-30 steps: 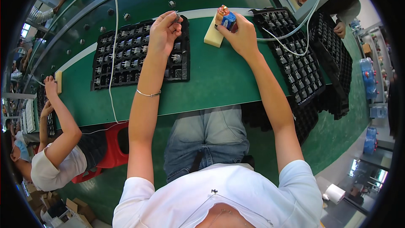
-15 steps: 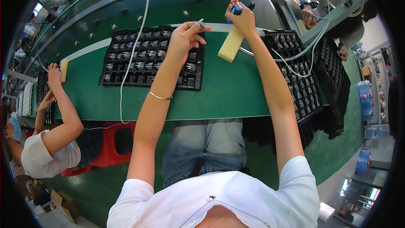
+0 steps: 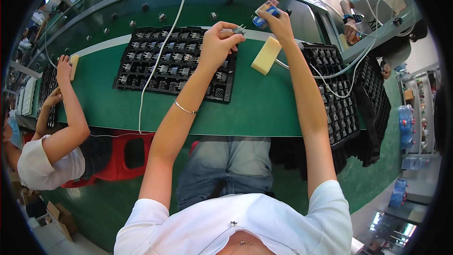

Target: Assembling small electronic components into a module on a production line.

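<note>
My left hand pinches a small grey part with metal pins between thumb and fingers, pins pointing away from the palm. To the right and a little farther off, my right hand is closed round a small blue and orange object, tilted to the left; its exact kind is unclear. Under my left wrist lies a black compartment tray filled with similar pinned parts. A pale yellow block rests on the green table below my right hand.
Another black tray of parts sits at right, beside stacked black trays. White cables hang across the workspace. Beyond the table, single parts lie spaced along a green surface. Co-workers sit at left and stand at far right.
The grey part in my left hand has turned, so its pins now show. My right hand has tilted the blue and orange object. The whole view has shifted slightly.
</note>
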The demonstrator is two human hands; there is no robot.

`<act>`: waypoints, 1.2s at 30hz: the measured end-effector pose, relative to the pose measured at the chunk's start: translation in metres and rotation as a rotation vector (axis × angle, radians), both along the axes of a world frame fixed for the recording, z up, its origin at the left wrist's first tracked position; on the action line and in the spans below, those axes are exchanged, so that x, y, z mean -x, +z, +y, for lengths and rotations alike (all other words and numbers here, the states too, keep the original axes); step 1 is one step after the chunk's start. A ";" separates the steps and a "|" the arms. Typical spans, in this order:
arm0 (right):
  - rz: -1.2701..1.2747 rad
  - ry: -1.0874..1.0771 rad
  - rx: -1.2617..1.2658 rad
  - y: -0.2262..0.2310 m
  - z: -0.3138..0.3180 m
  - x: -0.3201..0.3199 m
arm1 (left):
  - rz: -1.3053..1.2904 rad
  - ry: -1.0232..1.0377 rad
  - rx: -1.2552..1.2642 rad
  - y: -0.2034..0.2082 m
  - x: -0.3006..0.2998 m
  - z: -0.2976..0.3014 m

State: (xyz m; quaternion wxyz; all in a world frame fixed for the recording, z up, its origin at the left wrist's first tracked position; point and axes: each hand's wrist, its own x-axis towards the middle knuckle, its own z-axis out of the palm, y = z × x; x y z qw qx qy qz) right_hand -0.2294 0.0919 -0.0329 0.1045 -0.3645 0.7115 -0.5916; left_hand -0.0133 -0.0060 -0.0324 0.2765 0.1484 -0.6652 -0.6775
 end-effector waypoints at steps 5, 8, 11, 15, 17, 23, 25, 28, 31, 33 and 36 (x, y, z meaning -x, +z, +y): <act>-0.407 0.191 0.125 0.012 0.053 -0.062 | 0.012 -0.093 0.032 0.007 0.000 0.017; -0.518 0.185 0.132 0.009 0.068 -0.081 | 0.020 -0.150 0.044 0.007 0.000 0.024; -0.601 0.181 0.125 0.004 0.080 -0.084 | 0.036 -0.179 0.130 -0.001 0.005 0.025; -0.766 0.284 0.119 0.001 0.095 -0.080 | -0.044 -0.294 0.178 0.006 0.008 0.029; -0.800 0.393 0.116 -0.007 0.086 -0.089 | -0.103 -0.301 0.123 0.002 -0.012 0.019; -0.744 0.386 0.112 0.005 0.113 -0.096 | -0.075 -0.433 0.154 0.009 -0.005 0.022; -0.698 0.285 0.160 0.001 0.113 -0.091 | -0.075 -0.255 0.341 0.013 -0.024 0.013; -0.369 -0.021 0.059 0.000 0.115 -0.079 | -0.262 0.167 0.729 0.022 -0.068 -0.009; -0.178 -0.098 0.099 0.005 0.115 -0.078 | -0.585 0.438 0.952 0.026 -0.126 -0.053; -0.148 -0.131 0.121 0.006 0.119 -0.076 | -0.899 0.516 1.041 0.029 -0.150 -0.068; -0.013 -0.152 0.080 0.001 0.120 -0.071 | -1.041 0.471 1.075 0.019 -0.171 -0.081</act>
